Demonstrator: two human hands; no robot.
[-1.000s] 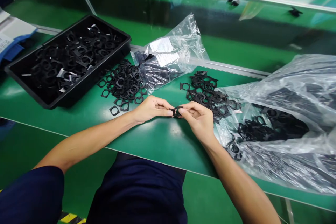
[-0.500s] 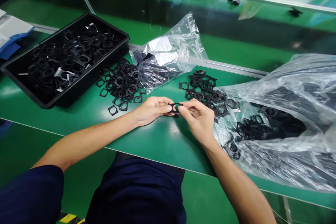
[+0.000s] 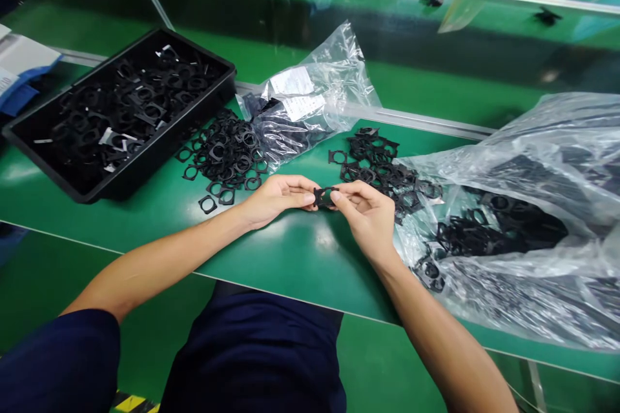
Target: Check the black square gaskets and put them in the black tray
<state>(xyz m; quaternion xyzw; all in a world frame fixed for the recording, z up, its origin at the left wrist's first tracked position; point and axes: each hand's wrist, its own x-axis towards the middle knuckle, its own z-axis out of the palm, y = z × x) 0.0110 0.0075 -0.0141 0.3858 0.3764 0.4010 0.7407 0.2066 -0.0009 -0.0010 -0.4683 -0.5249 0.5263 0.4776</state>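
A green worktable [image 3: 285, 271] runs across the view, with a metal strip [image 3: 426, 122] along its far side. Over its near half, the left hand [image 3: 278, 201] and right hand [image 3: 371, 213] meet, each pinching one end of a small black part [image 3: 318, 196] between thumb and fingers. The part is held up in front of the person; whether it is a single piece or two fitted together cannot be told at this size.

The change of the last half second is small: the part sits at a slightly different tilt, its opening showing less plainly than in the earlier frame. Both grips remain, so the work seems to be still at the handling of this one part, which neither hand has let go.

Just beyond the right hand lies a heap of black frames [image 3: 371, 174]; beyond the left, a pile of black rings [image 3: 227, 158], a few loose at its near edge. Behind that pile rests a clear bag [image 3: 339, 93] with white labels. Farther out, a black tray [image 3: 128, 175] full of dark parts stands at the left, and a large plastic bag [image 3: 547, 135] gapes at the right, black pieces inside. These look unchanged, apart from a slight shift of the whole view.
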